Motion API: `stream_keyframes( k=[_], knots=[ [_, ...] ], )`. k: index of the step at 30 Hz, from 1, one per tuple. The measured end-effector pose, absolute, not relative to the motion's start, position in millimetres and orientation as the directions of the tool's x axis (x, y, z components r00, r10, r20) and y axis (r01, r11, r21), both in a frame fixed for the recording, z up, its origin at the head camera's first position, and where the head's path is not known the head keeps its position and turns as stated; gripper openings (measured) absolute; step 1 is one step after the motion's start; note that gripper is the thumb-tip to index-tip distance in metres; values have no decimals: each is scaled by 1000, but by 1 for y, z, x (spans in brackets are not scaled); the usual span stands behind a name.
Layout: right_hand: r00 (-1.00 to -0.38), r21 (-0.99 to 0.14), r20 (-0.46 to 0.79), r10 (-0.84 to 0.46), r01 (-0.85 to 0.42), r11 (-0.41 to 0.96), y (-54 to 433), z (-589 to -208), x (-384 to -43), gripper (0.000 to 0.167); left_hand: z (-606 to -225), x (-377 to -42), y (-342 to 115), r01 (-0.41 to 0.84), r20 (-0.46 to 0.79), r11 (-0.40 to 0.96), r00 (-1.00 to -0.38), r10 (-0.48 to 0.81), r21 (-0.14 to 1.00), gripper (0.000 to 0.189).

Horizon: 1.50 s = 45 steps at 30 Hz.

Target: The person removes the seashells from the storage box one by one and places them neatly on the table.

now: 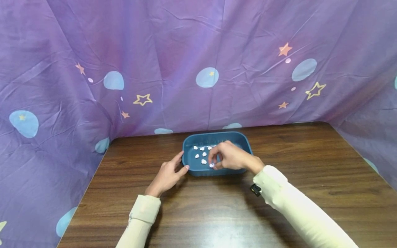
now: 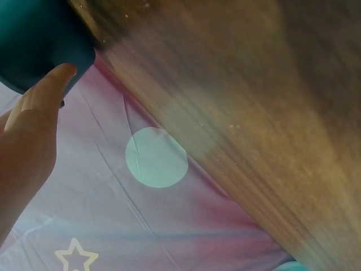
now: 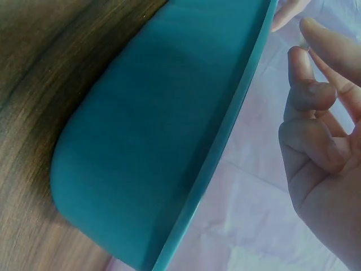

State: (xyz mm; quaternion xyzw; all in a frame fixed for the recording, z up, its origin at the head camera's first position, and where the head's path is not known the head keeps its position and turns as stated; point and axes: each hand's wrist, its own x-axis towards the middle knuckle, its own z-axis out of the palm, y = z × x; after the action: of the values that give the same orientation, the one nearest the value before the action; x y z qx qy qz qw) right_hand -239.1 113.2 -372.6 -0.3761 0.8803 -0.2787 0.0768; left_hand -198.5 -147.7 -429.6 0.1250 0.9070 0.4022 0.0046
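Observation:
A blue rectangular bin [image 1: 198,169] sits on the table, with several small white pebble-like pieces [image 1: 203,161] spread over the left part of its floor. Over the bin, my right hand [image 1: 231,156] pinches one small white piece [image 1: 211,165] between thumb and fingertips, close to the near wall. The right wrist view shows the right hand [image 3: 321,124] with its other fingers curled, above the rim. At the bin's left end, my left hand [image 1: 167,175] touches the outside with spread, fairly straight fingers. The right hand and forearm hide the bin's right part.
The bin stands near the back of a brown wood-grain table [image 1: 198,210]. Behind and beside the table hangs a purple curtain [image 1: 173,51] with stars and blue spots. A small black device [image 1: 255,190] is on the right wrist.

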Motion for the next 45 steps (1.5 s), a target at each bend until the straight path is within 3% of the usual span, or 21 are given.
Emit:
stream_keyframes(
  k=[45],
  knots=[
    [-600,-511,116,-791,-719,471,102,-385,-207,21,-430,-200,-149,240,107,661,-966,236,711,68]
  ],
)
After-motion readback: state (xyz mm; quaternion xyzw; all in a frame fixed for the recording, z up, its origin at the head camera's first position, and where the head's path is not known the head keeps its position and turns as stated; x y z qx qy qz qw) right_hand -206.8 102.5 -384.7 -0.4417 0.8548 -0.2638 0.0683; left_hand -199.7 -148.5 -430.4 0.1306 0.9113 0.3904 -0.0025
